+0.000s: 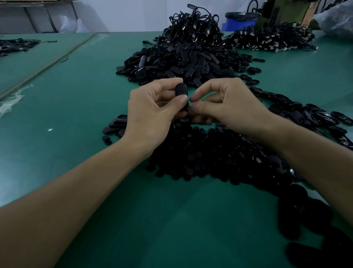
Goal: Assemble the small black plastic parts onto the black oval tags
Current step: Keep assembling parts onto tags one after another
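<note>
At the far left of the green table [74, 103] lies a low scatter of black pieces [0, 47], and a long pale strip [39, 69] runs diagonally across the cloth. A few glossy oval pieces [116, 126] sit just left of the person's left hand [155, 112], which is raised over the middle of the table. Its thumb and curled fingers grip a black oval tag [181, 90] that stands upright. The right hand [226, 104] is close against it. Its thumb and forefinger pinch at the tag's lower right edge on what looks like a small black part [189, 103], though black on black makes that hard to be sure of. Under both wrists spreads a heap of small round parts [194, 153]. Beyond the hands rises a tall mound of tags and looped cords [188, 48]. More oval tags [318, 118] trail away to the near right. At the far right stand a blue bin [238, 24], a green machine [288, 4] and a clear plastic bag [340, 21].
</note>
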The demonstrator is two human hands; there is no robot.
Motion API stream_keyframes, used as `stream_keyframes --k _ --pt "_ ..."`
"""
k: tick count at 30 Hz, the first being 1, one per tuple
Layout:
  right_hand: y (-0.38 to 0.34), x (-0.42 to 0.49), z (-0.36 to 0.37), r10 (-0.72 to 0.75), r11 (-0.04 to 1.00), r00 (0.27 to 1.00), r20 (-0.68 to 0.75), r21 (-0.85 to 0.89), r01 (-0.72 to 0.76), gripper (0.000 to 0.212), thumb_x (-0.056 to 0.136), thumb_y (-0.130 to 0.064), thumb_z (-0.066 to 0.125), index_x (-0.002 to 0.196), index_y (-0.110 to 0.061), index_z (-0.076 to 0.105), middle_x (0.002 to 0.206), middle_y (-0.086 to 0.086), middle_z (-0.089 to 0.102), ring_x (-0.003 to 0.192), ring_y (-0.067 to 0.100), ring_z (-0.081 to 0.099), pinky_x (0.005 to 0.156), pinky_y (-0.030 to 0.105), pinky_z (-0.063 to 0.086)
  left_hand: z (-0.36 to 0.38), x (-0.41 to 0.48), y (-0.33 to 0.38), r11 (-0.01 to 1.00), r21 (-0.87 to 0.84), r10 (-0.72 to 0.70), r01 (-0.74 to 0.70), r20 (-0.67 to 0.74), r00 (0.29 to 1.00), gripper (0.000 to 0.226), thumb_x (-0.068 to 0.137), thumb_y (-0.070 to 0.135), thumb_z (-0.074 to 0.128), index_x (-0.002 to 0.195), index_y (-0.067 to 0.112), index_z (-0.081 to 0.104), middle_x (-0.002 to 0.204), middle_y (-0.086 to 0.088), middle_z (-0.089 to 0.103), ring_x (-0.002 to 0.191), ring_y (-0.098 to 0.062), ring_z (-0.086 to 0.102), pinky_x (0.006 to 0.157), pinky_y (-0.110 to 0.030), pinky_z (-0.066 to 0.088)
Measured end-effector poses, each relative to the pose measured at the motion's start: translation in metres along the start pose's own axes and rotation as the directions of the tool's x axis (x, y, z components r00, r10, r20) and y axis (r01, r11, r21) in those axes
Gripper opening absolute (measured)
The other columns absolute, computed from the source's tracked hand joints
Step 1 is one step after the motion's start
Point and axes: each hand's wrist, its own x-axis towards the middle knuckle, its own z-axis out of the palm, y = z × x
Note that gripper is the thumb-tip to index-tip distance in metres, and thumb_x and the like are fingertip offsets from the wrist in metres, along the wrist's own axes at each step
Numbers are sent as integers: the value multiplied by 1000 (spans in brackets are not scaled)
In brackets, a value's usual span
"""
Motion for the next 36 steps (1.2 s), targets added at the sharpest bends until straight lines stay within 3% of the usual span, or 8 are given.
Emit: stream_keyframes --k 3,7,14,18,22,26,31,36 --pt "1 1 -7 -51 943 999 11 -329 51 7 84 -26 79 82 -22 74 71 -5 72 62 -2 64 57 10 45 0 0 -1 998 57 27 -26 -23 999 32 94 4 68 119 23 68 93 -8 74 84 -19 75 69 -27 61" --pt "4 2 -7 30 856 994 105 -516 28 13 83 -36 78 79 -23 77 71 -10 70 69 -4 62 56 5 42 0 0 -2 991 125 41 -41 0 999 32 99 8 63 127 23 64 92 4 67 76 -16 75 62 -26 60" --pt "7 2 -3 84 864 987 137 -503 -4 6 85 -31 77 81 -31 73 70 -16 66 61 -14 57 54 1 38 -1 -1 -3 990 112 80 -86 58 995 34 94 -1 66 114 26 63 86 2 70 79 -13 74 65 -24 59" --pt "6 2 -2 93 866 980 176 -499 7 5 86 -33 76 91 -32 76 77 -16 67 66 -9 58 57 1 38 -2 -1 -6 993 102 55 -59 38 998 32 92 1 70 103 30 63 76 10 74 74 -9 73 63 -20 56" --pt "3 2 -1 100 870 973 207 -493 15 9 86 -33 75 80 -38 71 73 -17 63 61 -11 55 53 3 36 -2 0 -9 992 113 49 -52 33 998 29 91 3 72 105 28 69 81 5 76 76 -12 74 66 -22 58" --pt "2 2 0 112 849 969 218 -529 21 14 92 -30 69 79 -36 66 80 -15 65 72 -3 58 58 8 38 -2 1 -9 996 86 34 -36 22 999 30 91 3 72 105 29 72 80 2 76 75 -11 73 68 -23 59" --pt "5 5 -1 43 953 997 63 -302 -22 10 100 -16 55 92 -21 58 87 -4 72 77 5 67 66 15 48 -3 3 -11 998 52 -27 28 -19 999 22 93 3 69 108 19 71 79 0 75 75 -13 74 70 -24 59" --pt "7 4 -7 11 1000 1000 -8 28 -11 10 94 -7 65 98 -16 64 83 0 77 71 6 69 60 13 49 -4 3 -10 998 56 -37 41 -63 997 19 93 3 69 102 20 68 77 -1 74 73 -16 75 68 -25 59"
